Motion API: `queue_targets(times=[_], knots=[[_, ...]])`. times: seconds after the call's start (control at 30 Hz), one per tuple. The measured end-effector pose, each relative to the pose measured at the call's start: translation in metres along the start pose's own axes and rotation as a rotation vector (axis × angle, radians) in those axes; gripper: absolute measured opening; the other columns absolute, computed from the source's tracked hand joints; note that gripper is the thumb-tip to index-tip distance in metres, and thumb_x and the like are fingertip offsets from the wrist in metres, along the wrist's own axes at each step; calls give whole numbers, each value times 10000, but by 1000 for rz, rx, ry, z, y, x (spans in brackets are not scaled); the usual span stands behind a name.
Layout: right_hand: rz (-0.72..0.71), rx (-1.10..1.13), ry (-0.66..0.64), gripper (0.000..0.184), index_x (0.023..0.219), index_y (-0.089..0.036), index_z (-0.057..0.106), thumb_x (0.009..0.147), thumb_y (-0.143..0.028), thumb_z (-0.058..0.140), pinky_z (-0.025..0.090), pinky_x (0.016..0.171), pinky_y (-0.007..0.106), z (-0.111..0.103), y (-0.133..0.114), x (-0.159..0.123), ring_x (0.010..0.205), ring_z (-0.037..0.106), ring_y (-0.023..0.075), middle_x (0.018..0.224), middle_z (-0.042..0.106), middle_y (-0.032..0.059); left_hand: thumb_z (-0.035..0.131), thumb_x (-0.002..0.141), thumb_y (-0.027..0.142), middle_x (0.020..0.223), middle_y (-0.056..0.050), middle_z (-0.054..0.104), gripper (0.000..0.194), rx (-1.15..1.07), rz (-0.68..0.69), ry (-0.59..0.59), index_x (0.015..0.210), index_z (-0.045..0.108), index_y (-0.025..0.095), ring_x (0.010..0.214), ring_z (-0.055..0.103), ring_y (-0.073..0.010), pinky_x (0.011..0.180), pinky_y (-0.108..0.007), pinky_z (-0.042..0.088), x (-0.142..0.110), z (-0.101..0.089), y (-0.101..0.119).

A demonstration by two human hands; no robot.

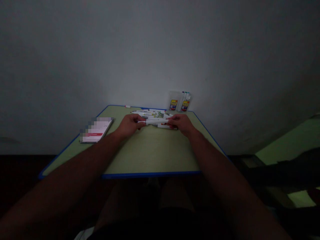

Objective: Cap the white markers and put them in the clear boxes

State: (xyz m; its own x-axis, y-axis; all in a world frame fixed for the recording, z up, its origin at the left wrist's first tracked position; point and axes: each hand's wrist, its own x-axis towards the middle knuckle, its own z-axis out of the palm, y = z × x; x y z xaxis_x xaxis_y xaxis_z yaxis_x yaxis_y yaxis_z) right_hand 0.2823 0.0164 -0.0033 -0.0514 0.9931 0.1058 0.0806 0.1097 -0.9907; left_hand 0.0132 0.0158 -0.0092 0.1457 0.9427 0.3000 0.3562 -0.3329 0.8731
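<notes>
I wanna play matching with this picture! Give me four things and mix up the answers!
Things:
1. white marker
2. clear cases
3. table rim
4. flat thing with a red stripe

Clues:
A. blue
B. lying on the left
C. held between left hand and right hand
D. standing at the back

Pairs: 1-C, 2-D, 3-A, 4-B

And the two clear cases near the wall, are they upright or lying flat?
Upright: both cases rise from the back of the table, labels in view. Whether they lean on the wall, I cannot tell.
</notes>
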Motion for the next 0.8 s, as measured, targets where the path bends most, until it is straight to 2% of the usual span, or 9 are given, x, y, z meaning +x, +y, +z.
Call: queue_targets(times=[0.4,0.57,0.67,0.8], knots=[[-48,26,-40,208,699,-133,693,608,-231,852,520,493,230,-3,1,2,478,592,100,628,708,42,779,646,251,541,-4,625,125,-53,-43,-3,676,695,163,504,526,-136,525,-274,390,-4,6,5],[-71,38,10,231,752,-144,723,593,-252,851,531,491,236,-5,-5,1,490,602,110,617,706,32,772,670,259,620,5,640,152,-57,-1,44,760,704,157,538,528,-124,552,-269,411,-5,11,8],[-80,63,45,246,783,-148,724,599,-254,847,534,490,248,-4,-7,2,492,598,113,621,701,24,755,714,279,712,-8,677,183,34,47,58,850,734,159,588,533,-127,595,-280,422,-5,11,10],[-86,71,44,233,785,-159,711,601,-246,824,506,455,245,-3,-4,4,494,584,114,621,688,14,776,702,262,843,-35,718,271,158,118,57,952,759,160,701,557,-150,677,-300,439,-2,10,7]])
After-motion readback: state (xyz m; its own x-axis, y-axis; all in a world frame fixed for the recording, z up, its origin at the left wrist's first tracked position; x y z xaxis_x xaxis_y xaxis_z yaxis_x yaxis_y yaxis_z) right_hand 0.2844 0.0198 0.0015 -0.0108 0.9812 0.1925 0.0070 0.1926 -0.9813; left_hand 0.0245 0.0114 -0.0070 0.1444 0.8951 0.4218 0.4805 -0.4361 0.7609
